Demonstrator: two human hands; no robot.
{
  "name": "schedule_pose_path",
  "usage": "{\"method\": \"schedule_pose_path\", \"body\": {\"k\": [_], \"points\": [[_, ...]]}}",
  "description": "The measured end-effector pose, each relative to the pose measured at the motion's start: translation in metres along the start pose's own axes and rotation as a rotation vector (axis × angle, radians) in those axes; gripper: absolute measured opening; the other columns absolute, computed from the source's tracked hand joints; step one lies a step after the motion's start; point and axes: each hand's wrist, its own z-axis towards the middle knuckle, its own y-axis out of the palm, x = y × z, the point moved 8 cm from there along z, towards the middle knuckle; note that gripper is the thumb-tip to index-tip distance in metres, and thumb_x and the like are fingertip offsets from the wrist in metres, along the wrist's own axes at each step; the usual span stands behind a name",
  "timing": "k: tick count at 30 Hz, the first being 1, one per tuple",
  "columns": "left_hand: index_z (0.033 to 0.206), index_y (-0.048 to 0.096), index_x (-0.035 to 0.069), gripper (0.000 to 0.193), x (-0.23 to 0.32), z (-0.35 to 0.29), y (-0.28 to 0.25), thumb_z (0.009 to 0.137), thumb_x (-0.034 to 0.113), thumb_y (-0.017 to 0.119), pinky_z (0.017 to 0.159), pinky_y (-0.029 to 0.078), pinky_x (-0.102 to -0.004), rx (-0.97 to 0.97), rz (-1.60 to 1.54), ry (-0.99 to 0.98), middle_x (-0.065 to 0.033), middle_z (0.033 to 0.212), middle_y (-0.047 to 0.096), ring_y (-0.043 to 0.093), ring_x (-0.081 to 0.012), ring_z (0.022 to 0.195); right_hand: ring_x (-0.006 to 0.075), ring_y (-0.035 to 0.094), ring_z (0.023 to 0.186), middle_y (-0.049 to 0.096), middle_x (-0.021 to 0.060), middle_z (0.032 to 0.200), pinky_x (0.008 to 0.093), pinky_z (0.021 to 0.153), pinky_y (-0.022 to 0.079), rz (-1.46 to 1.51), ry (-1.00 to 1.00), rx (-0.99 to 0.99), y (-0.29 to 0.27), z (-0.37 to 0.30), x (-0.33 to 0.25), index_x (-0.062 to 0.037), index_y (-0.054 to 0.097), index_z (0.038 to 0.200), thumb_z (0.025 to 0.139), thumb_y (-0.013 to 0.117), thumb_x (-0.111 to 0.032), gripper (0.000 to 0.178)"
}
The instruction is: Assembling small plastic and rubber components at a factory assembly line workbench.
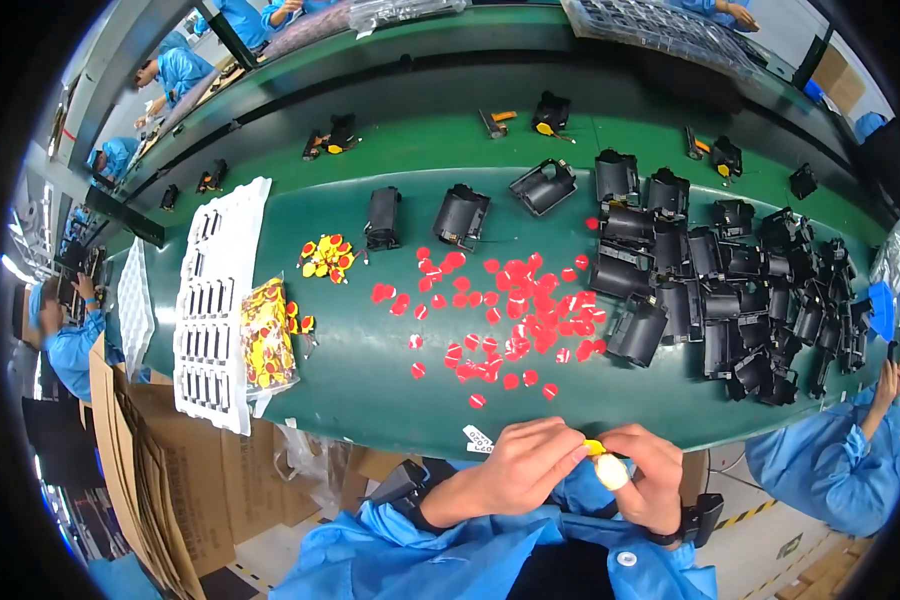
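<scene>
Yellow round sticker (594, 448), small and thin, sits between the two hands at the near edge of the green conveyor table (370, 370), just below the scatter of red round backing discs (510, 310). The left hand (515, 465) pinches the sticker with thumb and forefinger; the right hand (650, 475) closes its fingers on a pale round piece (611, 472) that touches the sticker. Both grips are clenched on these small parts. By judgement, the step in hand is peeling the sticker from its backing; whether separation is complete cannot be told.

Beyond the red discs lies a heap of black plastic housings (730, 300); to their left lies a clear bag of yellow-and-red stickers (267, 345). The next move calls for a steady pinch and a clean pull, then a housing brought within reach.
</scene>
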Motion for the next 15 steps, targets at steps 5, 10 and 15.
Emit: {"method": "schedule_pose_path", "body": {"k": [5,10,15], "points": [[0.088,0.06,-0.009,0.008,0.018,0.012,-0.023,0.086,-0.002,0.065,0.052,0.044,-0.0384,0.06,0.134,0.096,-0.0141,0.069,0.056,0.055,-0.029,0.058,0.0329,0.066,0.069,0.065,0.0193,0.081,0.036,0.065,0.054,-0.067,-0.158,0.118,-0.009,0.015,-0.021,0.0077,0.064,0.09,0.076,0.067,0.002,0.016],[0.104,0.061,-0.001,0.027,0.02,0.071,-0.102,0.081,0.011,0.069,0.06,0.046,-0.0398,-0.053,1.002,0.2,-0.013,0.082,0.058,0.057,-0.0293,0.073,0.0235,0.064,0.059,0.066,0.0146,0.069,0.0315,0.056,0.05,-0.071,-0.289,0.33,-0.064,0.055,-0.057,0.0073,0.065,0.083,0.078,0.064,-0.001,0.01],[0.11,0.061,0.002,0.031,-0.053,0.115,-0.134,0.081,0.014,0.068,0.074,0.047,-0.0417,-0.318,1.399,0.059,-0.0138,0.083,0.057,0.057,-0.0302,0.084,0.0174,0.06,0.061,0.062,0.0103,0.072,0.0277,0.057,0.046,0.144,-0.245,0.3,-0.061,0.125,-0.044,0.0045,0.063,0.088,0.084,0.064,-0.004,0.01]]}}
